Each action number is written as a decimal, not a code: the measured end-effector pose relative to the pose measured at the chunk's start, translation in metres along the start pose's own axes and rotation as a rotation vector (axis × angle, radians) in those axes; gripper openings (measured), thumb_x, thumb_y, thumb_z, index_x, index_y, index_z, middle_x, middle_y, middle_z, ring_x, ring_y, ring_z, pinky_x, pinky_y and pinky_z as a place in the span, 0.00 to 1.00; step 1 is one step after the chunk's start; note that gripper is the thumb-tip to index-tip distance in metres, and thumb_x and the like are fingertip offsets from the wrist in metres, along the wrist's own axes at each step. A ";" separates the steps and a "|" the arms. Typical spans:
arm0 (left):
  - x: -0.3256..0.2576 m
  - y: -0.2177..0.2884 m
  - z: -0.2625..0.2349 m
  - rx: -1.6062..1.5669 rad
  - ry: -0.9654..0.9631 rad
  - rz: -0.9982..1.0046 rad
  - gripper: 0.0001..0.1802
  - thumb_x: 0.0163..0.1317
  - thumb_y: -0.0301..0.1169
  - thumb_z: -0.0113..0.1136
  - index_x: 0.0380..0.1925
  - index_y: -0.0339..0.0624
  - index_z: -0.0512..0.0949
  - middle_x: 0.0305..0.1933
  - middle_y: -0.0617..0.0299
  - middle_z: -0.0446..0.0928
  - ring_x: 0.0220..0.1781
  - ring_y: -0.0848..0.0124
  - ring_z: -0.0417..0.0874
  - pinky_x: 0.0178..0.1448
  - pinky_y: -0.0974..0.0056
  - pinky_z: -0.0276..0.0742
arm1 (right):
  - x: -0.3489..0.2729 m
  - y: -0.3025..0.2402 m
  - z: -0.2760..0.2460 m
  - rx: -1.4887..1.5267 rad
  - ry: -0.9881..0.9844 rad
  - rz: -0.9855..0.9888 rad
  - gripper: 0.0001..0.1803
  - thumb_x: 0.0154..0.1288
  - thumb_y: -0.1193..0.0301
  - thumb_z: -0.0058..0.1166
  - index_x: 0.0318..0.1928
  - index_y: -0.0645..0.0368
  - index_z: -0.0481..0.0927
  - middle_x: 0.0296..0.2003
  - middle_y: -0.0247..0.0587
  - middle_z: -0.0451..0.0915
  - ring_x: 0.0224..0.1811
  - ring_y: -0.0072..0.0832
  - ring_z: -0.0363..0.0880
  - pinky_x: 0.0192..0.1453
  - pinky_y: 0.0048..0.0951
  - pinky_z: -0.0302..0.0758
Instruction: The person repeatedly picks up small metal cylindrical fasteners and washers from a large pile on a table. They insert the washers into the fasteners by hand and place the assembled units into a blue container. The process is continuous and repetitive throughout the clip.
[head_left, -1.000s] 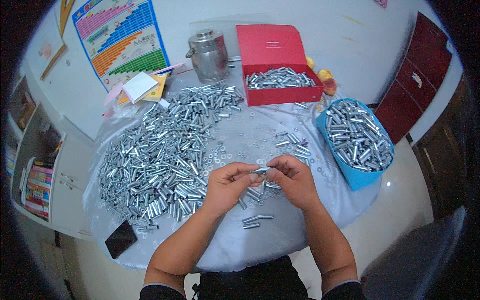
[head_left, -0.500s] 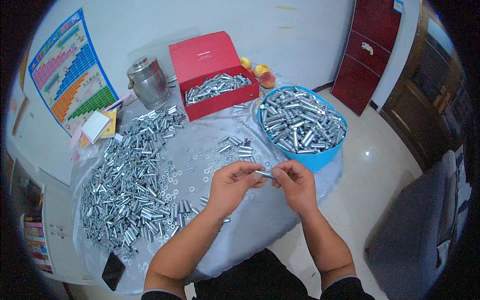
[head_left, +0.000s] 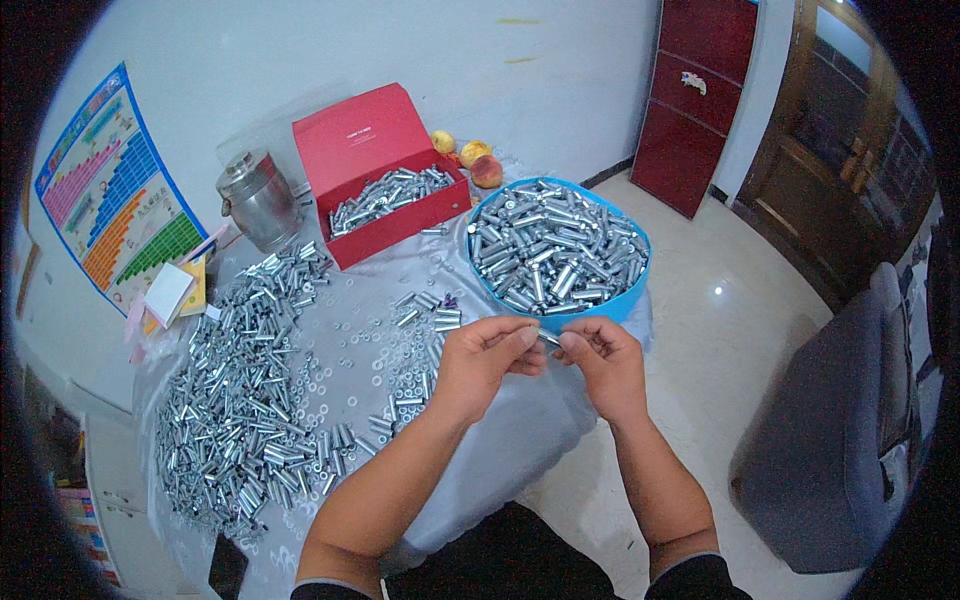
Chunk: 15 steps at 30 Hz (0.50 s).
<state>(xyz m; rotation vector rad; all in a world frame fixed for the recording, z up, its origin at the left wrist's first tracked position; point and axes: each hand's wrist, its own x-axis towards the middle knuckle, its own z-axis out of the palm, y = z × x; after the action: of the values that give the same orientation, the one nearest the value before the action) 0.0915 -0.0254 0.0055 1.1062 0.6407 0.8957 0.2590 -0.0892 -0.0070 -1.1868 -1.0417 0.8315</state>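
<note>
The left hand and right hand pinch one small shiny metal tube between their fingers, near a blue tub of metal pieces.

Head camera: left 1 of 2 fisheyes on the person's head, upright, high above the dark lap.
Table direction: it faces down and forward over the table, which lies left of centre.
Hand range: left hand and right hand are close, near mid-view; both forearms enter low.
Wall depth: wall on top, brown door upper right, farther off.
Door edges: bowed by the lens.
</note>
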 end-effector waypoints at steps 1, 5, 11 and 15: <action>0.003 -0.001 0.003 -0.017 -0.009 0.024 0.13 0.65 0.28 0.60 0.46 0.32 0.79 0.37 0.53 0.83 0.35 0.66 0.85 0.41 0.63 0.84 | 0.001 -0.003 -0.001 0.068 0.010 0.005 0.07 0.65 0.74 0.58 0.40 0.66 0.81 0.32 0.39 0.83 0.33 0.22 0.80 0.40 0.24 0.77; 0.013 -0.005 0.013 -0.016 -0.026 0.097 0.12 0.65 0.27 0.59 0.46 0.33 0.80 0.37 0.54 0.83 0.37 0.67 0.85 0.43 0.64 0.84 | 0.006 -0.009 -0.015 0.133 0.030 0.070 0.09 0.64 0.75 0.58 0.43 0.68 0.81 0.35 0.41 0.83 0.35 0.24 0.82 0.44 0.25 0.79; 0.050 -0.004 0.032 0.461 -0.026 0.352 0.12 0.64 0.27 0.59 0.46 0.34 0.81 0.37 0.55 0.84 0.37 0.68 0.85 0.43 0.68 0.80 | 0.035 -0.022 -0.036 -0.100 0.157 0.002 0.12 0.63 0.74 0.58 0.46 0.66 0.82 0.34 0.38 0.82 0.32 0.21 0.78 0.39 0.22 0.75; 0.077 0.011 0.053 0.856 0.084 0.821 0.10 0.59 0.29 0.60 0.38 0.38 0.83 0.37 0.50 0.82 0.38 0.53 0.82 0.45 0.57 0.77 | 0.070 -0.036 -0.048 -0.234 0.243 -0.140 0.12 0.62 0.74 0.57 0.44 0.65 0.84 0.33 0.39 0.83 0.35 0.21 0.77 0.42 0.23 0.74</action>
<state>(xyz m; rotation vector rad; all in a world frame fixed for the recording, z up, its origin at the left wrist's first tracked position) 0.1700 0.0175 0.0327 2.1995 0.6571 1.4174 0.3263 -0.0469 0.0399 -1.3576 -1.0258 0.4510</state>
